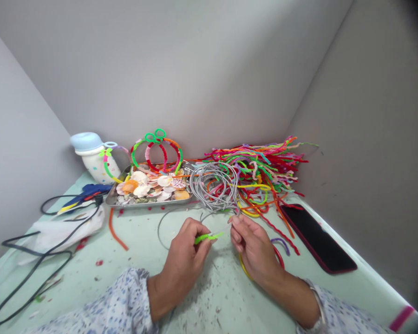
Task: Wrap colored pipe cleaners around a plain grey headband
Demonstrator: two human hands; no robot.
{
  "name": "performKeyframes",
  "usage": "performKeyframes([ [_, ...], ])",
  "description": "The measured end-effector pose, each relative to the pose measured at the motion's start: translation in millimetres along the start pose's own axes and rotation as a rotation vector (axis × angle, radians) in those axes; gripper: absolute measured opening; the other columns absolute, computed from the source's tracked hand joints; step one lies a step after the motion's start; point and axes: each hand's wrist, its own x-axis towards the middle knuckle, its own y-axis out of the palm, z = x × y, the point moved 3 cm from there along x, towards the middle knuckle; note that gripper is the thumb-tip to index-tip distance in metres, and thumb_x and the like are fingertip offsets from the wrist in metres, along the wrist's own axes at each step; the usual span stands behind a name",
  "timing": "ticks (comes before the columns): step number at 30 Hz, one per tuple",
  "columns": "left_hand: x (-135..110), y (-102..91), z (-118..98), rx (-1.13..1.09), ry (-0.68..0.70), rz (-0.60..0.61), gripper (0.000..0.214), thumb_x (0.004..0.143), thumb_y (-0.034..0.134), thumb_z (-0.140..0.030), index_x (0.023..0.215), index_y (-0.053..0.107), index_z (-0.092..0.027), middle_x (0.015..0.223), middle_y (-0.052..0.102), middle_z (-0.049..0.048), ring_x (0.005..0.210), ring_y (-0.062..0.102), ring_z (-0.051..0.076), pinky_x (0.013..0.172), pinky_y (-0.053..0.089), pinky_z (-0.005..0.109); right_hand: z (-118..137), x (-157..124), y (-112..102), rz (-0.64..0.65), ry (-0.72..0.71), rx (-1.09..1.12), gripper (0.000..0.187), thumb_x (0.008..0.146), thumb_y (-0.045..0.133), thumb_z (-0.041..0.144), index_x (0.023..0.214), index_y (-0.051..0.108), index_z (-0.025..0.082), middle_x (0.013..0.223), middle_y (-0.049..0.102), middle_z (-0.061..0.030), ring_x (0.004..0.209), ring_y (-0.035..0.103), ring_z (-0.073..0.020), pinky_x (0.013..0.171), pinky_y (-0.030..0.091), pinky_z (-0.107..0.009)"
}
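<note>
My left hand (pixel 186 253) is closed in a pinch on a short green pipe cleaner (pixel 206 238), which is wound round a thin grey wire hoop (pixel 162 227). My right hand (pixel 252 246) is also closed, its fingertips pinching the grey wire just right of the green piece. A yellow pipe cleaner (pixel 244 269) and a purple one (pixel 282 243) lie under and beside my right hand. Both hands hover low over the pale green table (pixel 142 260).
A coil of grey wire hoops (pixel 214 185) and a heap of coloured pipe cleaners (pixel 261 169) lie behind. A metal tray of shells (pixel 149 188), finished wrapped hoops (pixel 156 150), a white jar (pixel 94 157), a blue glue gun (pixel 85 194) with black cable, and a phone (pixel 316 236) surround them.
</note>
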Motion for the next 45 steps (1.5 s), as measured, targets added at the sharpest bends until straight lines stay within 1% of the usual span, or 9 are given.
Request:
performKeyframes([
  [7, 1.5, 0.7, 3.2, -0.15, -0.056, 0.017, 0.01, 0.088, 0.058, -0.021, 0.078, 0.056, -0.018, 0.078, 0.053, 0.0, 0.073, 0.05, 0.015, 0.066, 0.039, 0.026, 1.9, 0.0, 0.6, -0.001, -0.005, -0.006, 0.035, 0.087, 0.066, 0.038, 0.064, 0.049, 0.019, 0.053, 0.045, 0.0068, 0.045, 0.036, -0.0062, 0.042, 0.03, -0.016],
  [14, 3.6, 5.7, 14.3, -0.459, -0.265, 0.138, 0.021, 0.081, 0.068, -0.032, 0.073, 0.057, -0.016, 0.071, 0.049, -0.0029, 0.059, 0.043, 0.01, 0.053, 0.036, 0.021, 2.2, 1.3, 1.7, -0.003, 0.023, 0.037, 0.033, 0.085, 0.068, 0.036, 0.064, 0.05, 0.019, 0.052, 0.046, 0.0069, 0.044, 0.036, -0.0054, 0.041, 0.03, -0.015],
  [18, 3.9, 8.7, 16.5, -0.557, -0.371, 0.194, 0.025, 0.077, 0.072, -0.035, 0.073, 0.057, -0.016, 0.061, 0.048, -0.0055, 0.052, 0.039, 0.007, 0.049, 0.033, 0.019, 3.4, 1.6, 1.6, 0.0, 0.026, 0.049, 0.032, 0.084, 0.069, 0.037, 0.065, 0.052, 0.018, 0.051, 0.047, 0.0069, 0.043, 0.037, -0.0048, 0.042, 0.031, -0.015],
  [22, 4.5, 13.1, 19.5, -0.6, -0.46, 0.223, 0.026, 0.075, 0.074, -0.036, 0.074, 0.058, -0.015, 0.053, 0.047, -0.0075, 0.047, 0.037, 0.006, 0.046, 0.029, 0.019, 0.8, -0.4, 1.2, 0.043, 0.056, 0.018, 0.028, 0.084, 0.068, 0.044, 0.076, 0.062, 0.017, 0.052, 0.053, 0.0059, 0.041, 0.042, -0.0043, 0.041, 0.032, -0.015],
  [27, 4.8, 12.7, 16.0, -0.591, -0.425, 0.212, 0.024, 0.074, 0.074, -0.034, 0.077, 0.06, -0.015, 0.056, 0.048, -0.007, 0.049, 0.037, 0.006, 0.047, 0.03, 0.019, -3.0, -2.1, -0.4, 0.079, 0.041, -0.056, 0.029, 0.087, 0.065, 0.045, 0.079, 0.063, 0.017, 0.061, 0.063, 0.0026, 0.044, 0.051, -0.0048, 0.044, 0.036, -0.015],
  [30, 4.3, 10.2, 12.5, -0.556, -0.356, 0.21, 0.023, 0.076, 0.072, -0.035, 0.08, 0.063, -0.014, 0.066, 0.053, -0.0033, 0.054, 0.042, 0.008, 0.05, 0.034, 0.02, -2.9, -1.7, -1.4, 0.085, 0.025, -0.053, 0.028, 0.089, 0.064, 0.044, 0.079, 0.063, 0.017, 0.061, 0.064, 0.0026, 0.044, 0.051, -0.0049, 0.045, 0.037, -0.016],
  [33, 3.6, 8.3, 13.0, -0.51, -0.337, 0.217, 0.024, 0.081, 0.067, -0.038, 0.08, 0.065, -0.014, 0.07, 0.053, -0.0019, 0.056, 0.044, 0.008, 0.052, 0.036, 0.021, -2.6, -1.5, -1.8, 0.086, 0.027, -0.051, 0.028, 0.089, 0.063, 0.043, 0.079, 0.063, 0.018, 0.061, 0.064, 0.0026, 0.044, 0.051, -0.0049, 0.045, 0.037, -0.016],
  [38, 3.6, 8.0, 15.3, -0.521, -0.361, 0.245, 0.027, 0.084, 0.063, -0.039, 0.075, 0.061, -0.014, 0.061, 0.049, -0.0036, 0.054, 0.042, 0.01, 0.052, 0.035, 0.022, -4.1, -2.3, -1.8, 0.092, 0.048, -0.062, 0.028, 0.088, 0.064, 0.044, 0.08, 0.063, 0.018, 0.061, 0.065, 0.0024, 0.044, 0.051, -0.005, 0.044, 0.036, -0.016],
  [45, 4.8, 9.4, 10.5, -0.618, -0.453, 0.273, 0.029, 0.081, 0.065, -0.038, 0.067, 0.057, -0.014, 0.053, 0.046, -0.0045, 0.05, 0.038, 0.009, 0.051, 0.029, 0.023, -3.8, -2.5, -0.7, 0.115, 0.052, -0.071, 0.03, 0.087, 0.064, 0.046, 0.078, 0.062, 0.017, 0.062, 0.064, 0.0026, 0.044, 0.051, -0.0052, 0.044, 0.036, -0.016],
])
